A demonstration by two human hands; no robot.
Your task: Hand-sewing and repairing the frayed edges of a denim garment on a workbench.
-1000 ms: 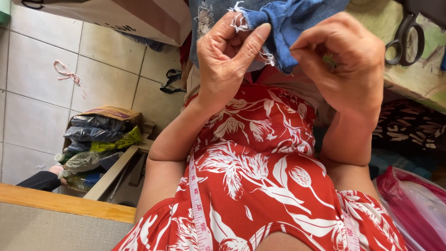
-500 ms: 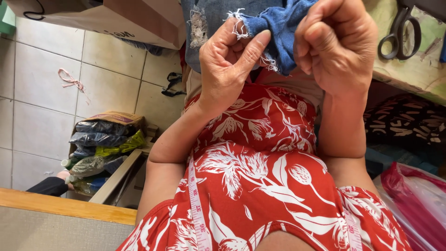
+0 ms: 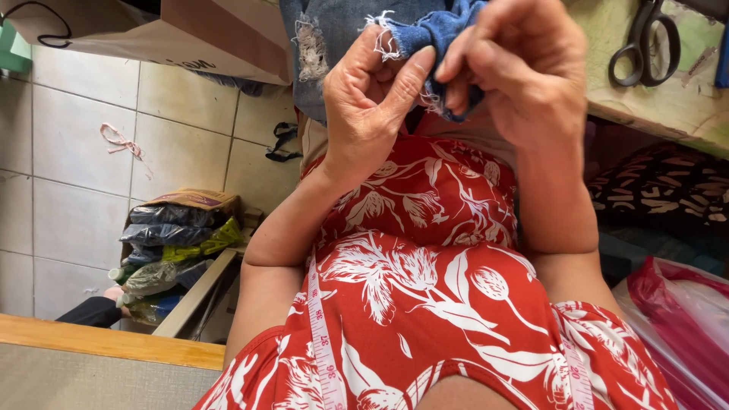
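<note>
A pale tiled floor (image 3: pixel 68 190) lies below, with a brown paper bag (image 3: pixel 190 38) at its top edge and stacked bundles (image 3: pixel 171 243) lower down. Scissors (image 3: pixel 645 42) rest on the worktable (image 3: pixel 668 106) at right. Left hand (image 3: pixel 372 106) and right hand (image 3: pixel 524 76) pinch the frayed denim (image 3: pixel 437 34) above the red dress (image 3: pixel 425 288); a measuring tape (image 3: pixel 323 349) hangs down it.

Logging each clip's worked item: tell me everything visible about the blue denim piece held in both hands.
The denim garment looks like faded blue jeans cloth, with a worn, ripped patch of pale threads and a frayed white fringe along one darker blue edge. It hangs from the top of the view, bunched at that edge. The left hand and right hand both pinch the frayed edge between thumb and fingertips, above the red floral dress.
</note>
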